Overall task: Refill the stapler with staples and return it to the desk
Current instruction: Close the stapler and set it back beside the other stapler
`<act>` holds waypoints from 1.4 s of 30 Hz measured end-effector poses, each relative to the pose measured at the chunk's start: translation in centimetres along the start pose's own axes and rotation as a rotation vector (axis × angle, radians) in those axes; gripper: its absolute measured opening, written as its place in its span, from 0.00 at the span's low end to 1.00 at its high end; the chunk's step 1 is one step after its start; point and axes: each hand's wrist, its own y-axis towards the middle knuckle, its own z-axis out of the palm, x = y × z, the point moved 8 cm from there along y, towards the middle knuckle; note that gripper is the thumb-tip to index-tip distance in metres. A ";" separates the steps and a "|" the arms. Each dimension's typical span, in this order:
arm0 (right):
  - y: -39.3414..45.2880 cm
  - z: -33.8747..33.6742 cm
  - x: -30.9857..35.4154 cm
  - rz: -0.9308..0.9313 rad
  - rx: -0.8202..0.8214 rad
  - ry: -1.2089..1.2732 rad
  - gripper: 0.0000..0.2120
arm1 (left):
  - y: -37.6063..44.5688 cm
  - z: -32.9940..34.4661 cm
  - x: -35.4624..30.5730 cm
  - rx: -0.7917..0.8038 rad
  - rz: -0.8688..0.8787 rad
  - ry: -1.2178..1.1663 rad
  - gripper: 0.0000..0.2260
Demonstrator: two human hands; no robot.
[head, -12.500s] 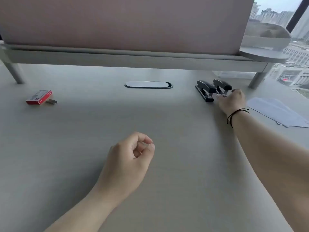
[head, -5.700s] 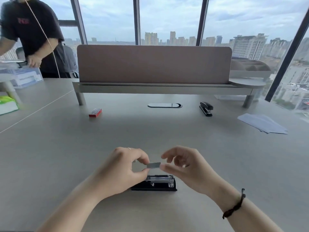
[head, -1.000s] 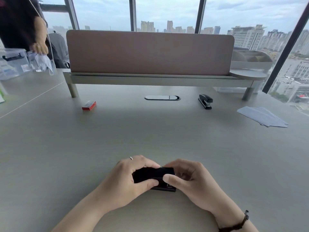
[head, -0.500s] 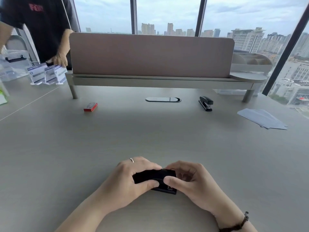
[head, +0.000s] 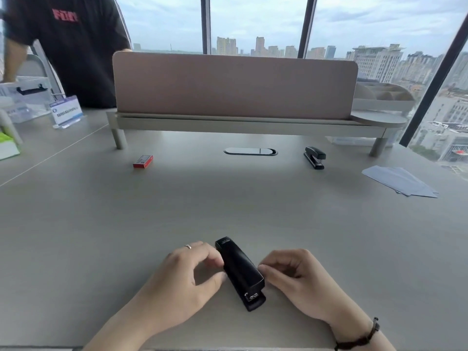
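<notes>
Fingertips of both hands pinch the closed stapler from left and right, steadying it on the desk.

A second black stapler sits far back on the desk near a stack of pale papers, under a pink divider screen, beside a person in a black shirt.
</notes>
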 end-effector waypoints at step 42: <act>3.0 -7.2 -4.5 0.087 -0.094 -0.521 0.03 | 10.2 9.4 -3.1 0.237 0.092 0.184 0.17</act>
